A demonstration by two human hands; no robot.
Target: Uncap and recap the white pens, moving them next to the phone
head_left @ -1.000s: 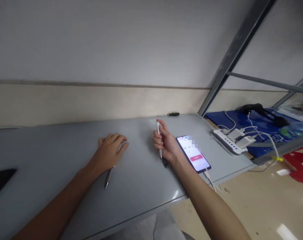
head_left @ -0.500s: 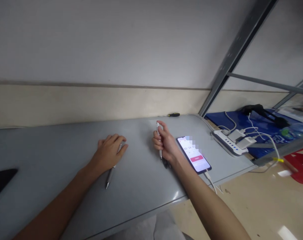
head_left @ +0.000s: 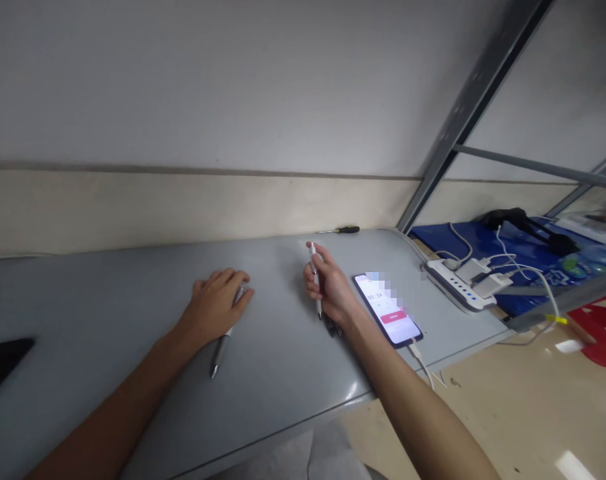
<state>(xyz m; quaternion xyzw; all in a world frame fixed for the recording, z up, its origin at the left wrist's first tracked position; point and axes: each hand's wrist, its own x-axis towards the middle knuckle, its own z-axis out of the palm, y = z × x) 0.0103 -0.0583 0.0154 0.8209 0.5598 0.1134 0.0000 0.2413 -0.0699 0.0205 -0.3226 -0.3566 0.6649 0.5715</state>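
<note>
My right hand [head_left: 327, 283] is closed around a white click pen [head_left: 317, 287], held nearly upright with its tip pointing down above the grey desk [head_left: 277, 373]. The thumb lies close to the pen's upper end. Just below this fist sits a small dark object [head_left: 330, 327], partly hidden by the hand. My left hand [head_left: 220, 297] rests palm down on the desk, fingers loosely stretched. Beneath it lies a second pen [head_left: 221, 353], silver-grey, whose tip end sticks out toward the front edge; its middle is covered by the hand.
A lit phone [head_left: 387, 310] with a running timer lies right of my right forearm, its cable plugged in. Beyond it stands a power strip [head_left: 460, 287] with chargers. A screwdriver [head_left: 347, 230] lies by the wall. A black object [head_left: 5, 363] is at far left.
The pen in my right hand has shifted slightly left and up, with the thumb and fingers moving a little on it. My left hand has hardly moved.
</note>
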